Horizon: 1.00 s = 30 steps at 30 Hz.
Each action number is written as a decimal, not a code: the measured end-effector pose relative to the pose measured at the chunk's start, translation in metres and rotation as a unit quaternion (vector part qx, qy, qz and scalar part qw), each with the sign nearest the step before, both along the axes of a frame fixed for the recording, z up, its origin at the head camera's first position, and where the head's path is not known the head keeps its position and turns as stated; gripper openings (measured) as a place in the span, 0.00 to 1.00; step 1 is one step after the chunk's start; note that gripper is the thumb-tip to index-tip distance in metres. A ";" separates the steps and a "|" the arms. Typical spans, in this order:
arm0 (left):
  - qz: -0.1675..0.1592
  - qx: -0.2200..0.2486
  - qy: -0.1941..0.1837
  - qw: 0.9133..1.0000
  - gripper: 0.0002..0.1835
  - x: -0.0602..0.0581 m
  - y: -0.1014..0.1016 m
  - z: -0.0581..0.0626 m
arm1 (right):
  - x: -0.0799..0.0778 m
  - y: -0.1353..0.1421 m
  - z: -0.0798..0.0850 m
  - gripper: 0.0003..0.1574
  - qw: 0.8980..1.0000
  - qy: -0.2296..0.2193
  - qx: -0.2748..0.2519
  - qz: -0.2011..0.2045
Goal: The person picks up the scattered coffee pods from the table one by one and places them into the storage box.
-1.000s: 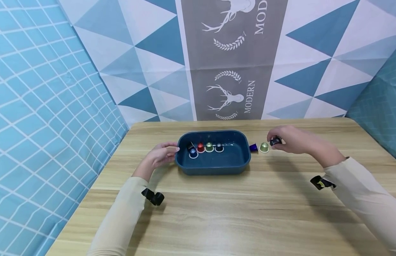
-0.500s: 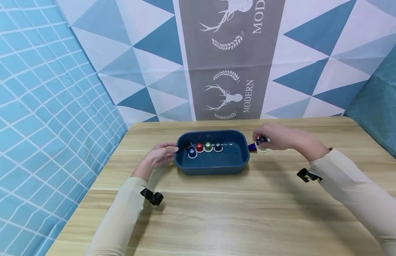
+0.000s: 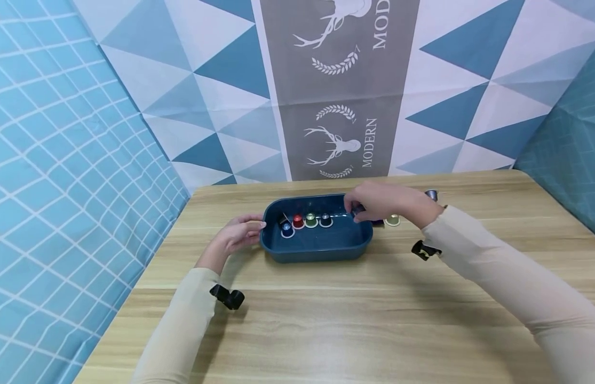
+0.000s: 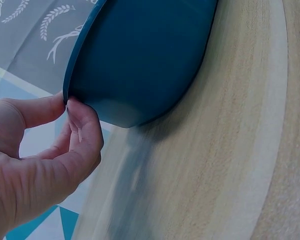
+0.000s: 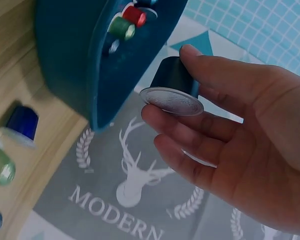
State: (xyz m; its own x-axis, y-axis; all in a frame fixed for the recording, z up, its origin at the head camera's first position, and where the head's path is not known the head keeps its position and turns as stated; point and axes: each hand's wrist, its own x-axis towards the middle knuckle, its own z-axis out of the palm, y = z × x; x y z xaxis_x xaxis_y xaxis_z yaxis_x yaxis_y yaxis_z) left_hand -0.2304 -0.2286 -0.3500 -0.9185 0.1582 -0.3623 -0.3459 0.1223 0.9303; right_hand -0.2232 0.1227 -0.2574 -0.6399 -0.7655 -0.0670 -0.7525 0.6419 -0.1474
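Observation:
My left hand (image 3: 237, 233) pinches the left rim of a dark blue rectangular bin (image 3: 316, 257), thumb outside and fingers curled at the edge in the left wrist view. My right hand (image 3: 376, 201) is over the bin's right end. Between its thumb and fingers it holds a dark coffee capsule (image 5: 174, 75), silver lid facing down in the right wrist view. Inside the bin stand a red capsule (image 3: 298, 221), a green capsule (image 3: 311, 220), a black capsule (image 3: 326, 220) and a blue capsule (image 3: 287, 230). Another dark capsule (image 3: 283, 218) lies tipped at the left.
On the wooden table (image 3: 297, 320), right of the bin, a blue capsule (image 5: 22, 124) lies on its side. Beside it are a green capsule (image 3: 393, 220) and, farther back, a grey capsule (image 3: 431, 194) partly behind the right wrist. A patterned cloth (image 3: 345, 80) hangs behind the table.
My right hand has carried the dark capsule leftward from the table's right side to over the bin, uncovering the grey capsule. My left hand stays on the rim.

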 end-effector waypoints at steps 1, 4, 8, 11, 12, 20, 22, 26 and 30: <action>0.002 -0.002 -0.001 1.000 0.23 0.000 0.000 0.000 | -0.002 -0.004 -0.001 0.09 1.000 -0.001 0.003 0.004; 0.001 -0.002 -0.004 1.000 0.24 0.001 0.000 -0.001 | -0.005 -0.015 -0.002 0.09 1.000 -0.008 0.011 0.016; 0.001 -0.001 -0.005 1.000 0.24 0.002 0.001 -0.001 | -0.009 -0.027 -0.003 0.09 1.000 -0.019 0.010 0.023; 0.004 -0.001 -0.002 1.000 0.24 0.001 0.000 0.000 | -0.013 -0.035 -0.004 0.09 0.999 -0.021 0.007 0.027; 0.004 -0.002 0.000 1.000 0.24 0.001 0.000 0.000 | -0.015 -0.038 -0.004 0.08 0.999 -0.020 0.007 0.029; -0.001 0.007 -0.002 1.000 0.23 0.003 -0.002 -0.003 | -0.024 -0.060 -0.007 0.09 0.999 -0.035 0.017 0.033; 0.000 0.009 -0.003 1.000 0.22 0.004 -0.002 -0.003 | -0.027 -0.066 -0.008 0.09 0.998 -0.037 0.018 0.039; 0.000 0.011 0.001 1.000 0.22 0.003 -0.003 -0.003 | -0.033 -0.073 -0.007 0.10 0.998 -0.024 0.023 0.050; 0.002 0.009 0.009 1.000 0.19 0.001 -0.001 -0.003 | -0.037 -0.079 -0.006 0.10 0.998 -0.016 0.033 0.049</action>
State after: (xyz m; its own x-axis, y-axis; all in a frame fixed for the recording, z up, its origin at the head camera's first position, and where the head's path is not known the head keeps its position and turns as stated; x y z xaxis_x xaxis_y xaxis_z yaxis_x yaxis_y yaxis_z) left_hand -0.2291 -0.2299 -0.3526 -0.9251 0.1617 -0.3435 -0.3301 0.1042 0.9382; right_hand -0.2601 0.0436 -0.2630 -0.5581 -0.8180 -0.1391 -0.8082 0.5739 -0.1319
